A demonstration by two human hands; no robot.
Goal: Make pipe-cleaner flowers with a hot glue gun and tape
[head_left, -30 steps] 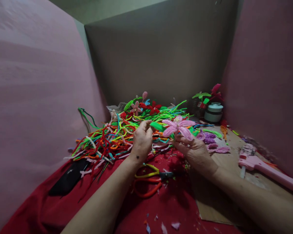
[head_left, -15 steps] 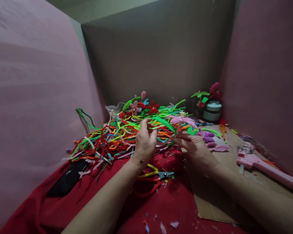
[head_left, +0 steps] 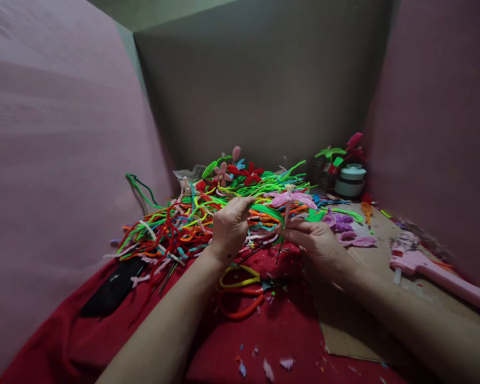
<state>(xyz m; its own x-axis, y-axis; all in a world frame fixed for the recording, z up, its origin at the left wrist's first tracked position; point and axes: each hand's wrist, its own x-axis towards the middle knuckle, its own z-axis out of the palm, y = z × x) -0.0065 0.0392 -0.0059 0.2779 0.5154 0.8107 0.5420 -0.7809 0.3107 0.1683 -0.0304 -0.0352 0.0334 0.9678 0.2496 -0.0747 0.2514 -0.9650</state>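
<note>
A pink pipe-cleaner flower [head_left: 291, 200] with a pale centre stands upright above my right hand [head_left: 316, 242]. The right thumb and fingers pinch its stem low down. From that stem a long green pipe-cleaner leaf [head_left: 269, 211] arches leftward. My left hand [head_left: 230, 224] is closed at the leaf's far end, thumb and forefinger together on its tip. Behind and around both hands spreads a heap of coloured pipe cleaners [head_left: 172, 224]. Below the hands, scissors [head_left: 240, 290] with one yellow and one red handle lie on the red cloth [head_left: 232, 346].
A pink glue gun [head_left: 432, 269] rests on cardboard [head_left: 352, 341] at the right, near purple pipe-cleaner pieces [head_left: 346, 226]. A pale lidded jar [head_left: 350, 181] stands at the back right. A black flat object [head_left: 112, 290] lies left. Pink side walls and a grey back panel enclose the space.
My left hand has closed from loosely spread fingers onto the green leaf's tip. The leaf now arches lower, and the flower has shifted slightly left and stands straighter.
</note>
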